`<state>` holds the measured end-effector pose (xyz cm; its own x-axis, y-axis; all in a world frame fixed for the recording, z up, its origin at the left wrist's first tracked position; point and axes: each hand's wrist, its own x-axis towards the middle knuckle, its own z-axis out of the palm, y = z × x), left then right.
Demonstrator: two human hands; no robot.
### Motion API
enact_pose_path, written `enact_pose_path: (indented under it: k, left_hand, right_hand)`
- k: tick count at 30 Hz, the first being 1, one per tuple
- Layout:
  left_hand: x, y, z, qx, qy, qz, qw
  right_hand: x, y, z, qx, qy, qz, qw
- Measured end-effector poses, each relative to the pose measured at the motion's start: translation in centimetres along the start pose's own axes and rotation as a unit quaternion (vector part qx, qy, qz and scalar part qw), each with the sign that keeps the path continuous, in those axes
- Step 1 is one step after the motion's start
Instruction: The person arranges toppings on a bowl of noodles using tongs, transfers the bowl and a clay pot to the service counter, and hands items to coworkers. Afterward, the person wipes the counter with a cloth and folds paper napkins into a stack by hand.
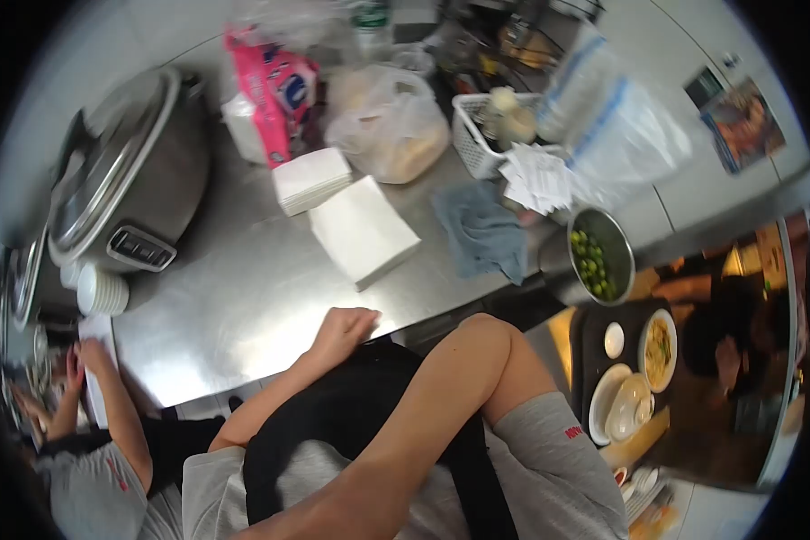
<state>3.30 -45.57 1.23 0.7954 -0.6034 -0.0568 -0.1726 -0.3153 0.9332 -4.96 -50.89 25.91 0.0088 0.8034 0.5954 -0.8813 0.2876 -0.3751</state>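
Note:
My left hand [344,330] is curled into a loose fist in front of my black apron, close to the front edge of the steel counter [234,306]. Nothing shows in its fingers. The nearest objects are a stack of white napkins [366,232] and, behind it, a smaller white stack [311,178]. My right arm bends sharply at the elbow and comes back toward the camera. Its hand lies outside the picture. To the right of the napkins, a crumpled blue-grey cloth [481,229] lies on the counter.
A large steel cooker [130,175] and stacked white cups [102,290] stand left, near a co-worker's hands [85,355]. Bags [387,121] and a white basket [477,135] line the back. At right are a metal pot of chopped greens [600,256] and a dark tray [589,333] with dishes.

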Motion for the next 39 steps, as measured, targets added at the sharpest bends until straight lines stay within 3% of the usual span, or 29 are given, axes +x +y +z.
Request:
enact_pose_path:
  k: [3,4,5,6,7,8,9,10,11,13,16,19,24,26,28,29,30,31,32,33,34,35,36,37,38,39]
  left_hand:
    - [-4.0,-2.4,-4.0,0.035,0.106,-0.054,0.992]
    - [-5.7,-2.3,-5.0,0.025,0.137,-0.077,0.987]
    - [-7.1,-2.6,-5.1,-0.03,0.169,-0.072,0.983]
    - [-8.3,-2.8,-5.1,-0.084,0.201,-0.064,0.974]
    - [-9.6,-2.4,-5.1,-0.143,0.209,-0.07,0.965]
    - [-10.3,-2.6,-4.8,-0.138,0.261,-0.055,0.954]
    - [-11.1,-3.2,-5.1,-0.196,0.252,-0.133,0.938]
    - [-12.1,-3.5,-5.3,-0.258,0.233,-0.209,0.914]
    - [-12.4,-3.1,-5.2,-0.259,0.263,-0.158,0.916]
    - [-12.5,-5.2,-5.9,-0.244,0.246,-0.171,0.922]
    - [-10.6,-4.4,-6.9,-0.19,0.211,-0.155,0.946]
    - [-8.3,-5.9,-6.9,-0.244,0.213,-0.156,0.933]
    - [-7.0,-7.8,-7.1,-0.335,0.243,-0.129,0.901]
    - [-8.3,-6.8,-8.0,-0.309,0.284,-0.16,0.894]
    - [-10.2,-6.5,-9.0,-0.175,0.396,-0.088,0.897]
    - [-11.4,-4.6,-10.1,-0.255,0.42,-0.153,0.857]
    - [-12.2,-5.9,-10.2,-0.29,0.451,-0.13,0.834]
    - [-13.5,-8.5,-10.7,-0.379,0.382,-0.048,0.841]
    - [-14.7,-10.3,-11.2,-0.459,0.311,0.034,0.832]
    - [-14.0,-9.4,-10.6,-0.497,0.343,-0.004,0.797]
    - [-12.3,-7.4,-9.5,-0.532,0.377,-0.04,0.757]
    - [-10.7,-3.2,-9.1,-0.566,0.394,-0.087,0.718]
    - [-9.6,-2.5,-9.4,-0.581,0.285,-0.042,0.761]
    - [-9.8,-3.2,-9.5,-0.55,0.259,0.02,0.793]
    - [-9.9,-2.8,-9.4,-0.517,0.228,0.082,0.821]
    - [-10.1,-2.1,-9.2,-0.513,0.221,0.089,0.825]
  right_hand:
    - [-1.5,-1.7,-3.7,-0.043,-0.002,0.071,0.997]
    - [-3.2,-4.1,-4.2,-0.187,0.04,0.03,0.981]
    - [-5.3,-5.8,-5.6,-0.345,0.116,-0.036,0.931]
    - [-8.0,-7.2,-5.3,-0.575,0.381,-0.039,0.723]
    - [-11.1,-9.4,-7.6,-0.636,0.43,-0.097,0.634]
    - [-17.0,-11.5,-11.0,-0.681,0.525,-0.085,0.503]
    - [-22.5,-12.0,-14.5,-0.664,0.625,-0.115,0.393]
    - [-26.7,-12.5,-16.4,-0.648,0.691,-0.072,0.311]
    - [-29.9,-12.8,-17.8,-0.614,0.722,-0.049,0.316]
    - [-31.0,-11.5,-19.2,-0.518,0.771,-0.036,0.369]
    - [-29.9,-9.2,-21.4,-0.534,0.73,-0.002,0.426]
    - [-27.2,-7.0,-23.9,-0.545,0.691,-0.026,0.474]
    - [-23.3,-4.2,-28.1,-0.615,0.645,-0.022,0.453]
    - [-22.4,-4.1,-27.8,-0.642,0.628,-0.04,0.438]
    - [-21.4,-5.8,-24.5,-0.645,0.624,-0.105,0.429]
    - [-20.4,-6.3,-22.8,-0.645,0.625,-0.105,0.427]
    - [-19.3,-6.8,-20.7,-0.654,0.597,-0.099,0.454]
    - [-18.0,-7.3,-18.6,-0.662,0.568,-0.092,0.481]
    - [-15.0,-6.8,-17.1,-0.721,0.503,-0.106,0.465]
    - [-10.9,-5.2,-16.4,-0.773,0.432,-0.12,0.449]
    - [-7.1,-2.9,-16.7,-0.779,0.358,-0.172,0.485]
    - [-4.9,-0.7,-18.1,-0.8,0.241,-0.162,0.525]
    - [-4.9,1.5,-21.0,-0.884,0.1,-0.024,0.456]
    - [-3.9,2.1,-22.4,-0.922,-0.035,-0.107,0.369]
    - [-3.7,1.8,-23.9,-0.924,-0.036,-0.109,0.365]
    - [-3.4,0.6,-25.8,-0.902,-0.031,-0.16,0.4]
